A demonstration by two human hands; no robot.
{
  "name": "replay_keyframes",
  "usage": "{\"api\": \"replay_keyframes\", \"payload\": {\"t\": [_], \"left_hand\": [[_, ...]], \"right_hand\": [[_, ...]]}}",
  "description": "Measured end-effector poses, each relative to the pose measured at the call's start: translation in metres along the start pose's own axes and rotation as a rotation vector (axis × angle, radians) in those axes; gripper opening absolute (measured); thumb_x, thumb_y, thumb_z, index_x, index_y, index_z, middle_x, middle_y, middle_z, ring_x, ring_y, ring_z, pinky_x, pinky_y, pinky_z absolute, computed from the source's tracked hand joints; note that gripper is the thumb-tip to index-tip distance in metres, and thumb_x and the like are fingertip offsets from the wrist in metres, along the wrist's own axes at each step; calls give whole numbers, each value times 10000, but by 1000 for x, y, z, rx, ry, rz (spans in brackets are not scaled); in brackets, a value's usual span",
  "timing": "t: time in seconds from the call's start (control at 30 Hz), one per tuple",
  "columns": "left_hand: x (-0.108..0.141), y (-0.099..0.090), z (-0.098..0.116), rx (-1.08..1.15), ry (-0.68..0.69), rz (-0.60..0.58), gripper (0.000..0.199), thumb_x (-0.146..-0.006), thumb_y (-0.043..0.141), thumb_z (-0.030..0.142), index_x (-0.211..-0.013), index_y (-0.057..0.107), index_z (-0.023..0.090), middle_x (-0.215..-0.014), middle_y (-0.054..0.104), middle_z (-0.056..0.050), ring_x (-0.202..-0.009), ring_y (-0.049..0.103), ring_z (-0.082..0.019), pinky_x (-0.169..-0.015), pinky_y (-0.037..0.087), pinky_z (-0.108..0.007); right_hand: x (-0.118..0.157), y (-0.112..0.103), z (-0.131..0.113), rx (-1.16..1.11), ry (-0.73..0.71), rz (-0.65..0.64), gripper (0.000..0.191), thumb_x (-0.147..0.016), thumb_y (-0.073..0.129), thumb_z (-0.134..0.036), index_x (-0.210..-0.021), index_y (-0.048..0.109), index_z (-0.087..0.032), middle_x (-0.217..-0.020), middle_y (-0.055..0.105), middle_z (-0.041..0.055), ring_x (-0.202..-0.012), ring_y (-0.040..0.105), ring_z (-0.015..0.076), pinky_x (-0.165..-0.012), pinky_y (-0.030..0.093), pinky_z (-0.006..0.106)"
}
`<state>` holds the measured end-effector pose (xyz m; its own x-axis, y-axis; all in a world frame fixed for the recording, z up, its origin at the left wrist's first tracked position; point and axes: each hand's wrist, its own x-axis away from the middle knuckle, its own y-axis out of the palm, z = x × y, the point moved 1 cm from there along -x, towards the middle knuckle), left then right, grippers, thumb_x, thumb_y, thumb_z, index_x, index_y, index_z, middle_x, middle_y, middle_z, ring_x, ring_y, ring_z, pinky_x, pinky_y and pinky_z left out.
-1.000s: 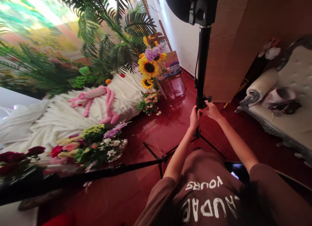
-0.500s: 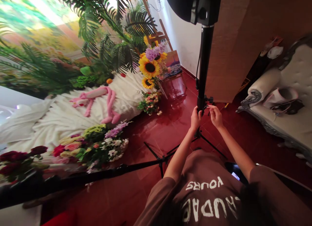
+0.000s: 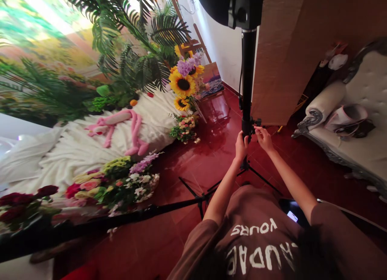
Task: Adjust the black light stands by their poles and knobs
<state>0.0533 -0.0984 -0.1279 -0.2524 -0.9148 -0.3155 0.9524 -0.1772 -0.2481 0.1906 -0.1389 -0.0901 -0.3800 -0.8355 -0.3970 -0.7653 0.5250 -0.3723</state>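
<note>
A black light stand (image 3: pixel 248 74) rises upright in front of me, with a dark lamp head (image 3: pixel 231 4) at its top. Wrapped round the lower part of its pole is my left hand (image 3: pixel 241 146). Just right of the pole, my right hand (image 3: pixel 264 138) has its fingers pinched at a small knob on the stand's collar; the fingers partly hide what they grip. A second black knob (image 3: pixel 257 122) sticks out just above them. The stand's thin legs spread on the red floor below.
Another black stand (image 3: pixel 169 207) lies across the lower left. Flowers (image 3: pixel 139 183) and a pink plush toy (image 3: pixel 136 131) rest by white fabric at left. Sunflowers (image 3: pixel 183 84) stand near an easel. A cream sofa (image 3: pixel 356 139) is at right, on the red tiled floor (image 3: pixel 181 159).
The view has shifted slightly, moving the stand a little left in the picture. My right hand has risen slightly beside the collar, its fingers closer together. My left hand stays on the pole.
</note>
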Motion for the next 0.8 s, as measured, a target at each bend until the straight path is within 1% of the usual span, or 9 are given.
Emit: {"api": "replay_keyframes", "payload": {"t": [0.07,0.13,0.23,0.33,0.4,0.5,0.6,0.7,0.8], "left_hand": [[0,0,0,1,-5,0,441,-970,377,489,-1280,493,198,-1129,663,-125,-1038,643,-198,-913,499,-339],[0,0,0,2,-6,-2,437,-970,381,481,-1279,495,194,-1115,665,-125,-1030,645,-199,-909,501,-340],[0,0,1,6,0,-7,421,-973,382,463,-1275,493,191,-1116,665,-126,-1024,647,-201,-905,502,-347],[0,0,3,8,-5,-9,408,-976,381,448,-1275,489,192,-1130,664,-126,-1021,649,-198,-902,502,-345],[0,0,2,8,-9,-7,410,-976,384,452,-1275,488,192,-1139,664,-127,-1025,650,-197,-903,502,-341],[0,1,1,14,4,-1,414,-975,385,457,-1271,488,187,-1159,657,-137,-1045,646,-204,-916,498,-349],[1,2,0,18,10,4,412,-976,383,454,-1272,484,186,-1175,650,-142,-1057,642,-208,-925,494,-357],[1,2,2,21,-1,4,411,-980,379,453,-1281,477,190,-1184,650,-136,-1069,639,-201,-931,491,-347],[2,1,5,27,-17,-8,413,-982,379,455,-1286,478,194,-1187,653,-132,-1071,641,-201,-931,493,-342]], "right_hand": [[-4,6,2,-43,67,20,403,-896,473,-599,-985,647,-246,-1036,718,81,-896,663,212,-804,532,349],[-11,13,4,-82,149,40,361,-854,526,-575,-896,620,-229,-890,716,66,-766,659,198,-731,525,329],[-23,23,10,-139,301,63,300,-769,596,-517,-783,566,-219,-701,665,30,-645,624,187,-651,501,312],[-32,29,15,-188,450,84,267,-695,638,-460,-736,534,-218,-648,636,15,-615,601,184,-605,478,299],[-33,30,17,-218,496,70,256,-684,637,-443,-715,521,-218,-623,611,2,-582,572,172,-580,466,293],[-33,28,19,-237,493,39,266,-701,625,-457,-691,503,-220,-581,555,-24,-536,515,145,-549,443,275],[-32,28,21,-193,452,31,336,-735,615,-523,-668,475,-225,-551,513,-40,-526,488,130,-540,426,253],[-34,29,24,-135,427,17,429,-788,542,-621,-646,466,-223,-520,486,-43,-523,498,132,-545,424,245],[-40,32,26,-50,400,15,480,-825,476,-642,-617,510,-211,-498,492,-25,-560,555,156,-563,429,245]]}}
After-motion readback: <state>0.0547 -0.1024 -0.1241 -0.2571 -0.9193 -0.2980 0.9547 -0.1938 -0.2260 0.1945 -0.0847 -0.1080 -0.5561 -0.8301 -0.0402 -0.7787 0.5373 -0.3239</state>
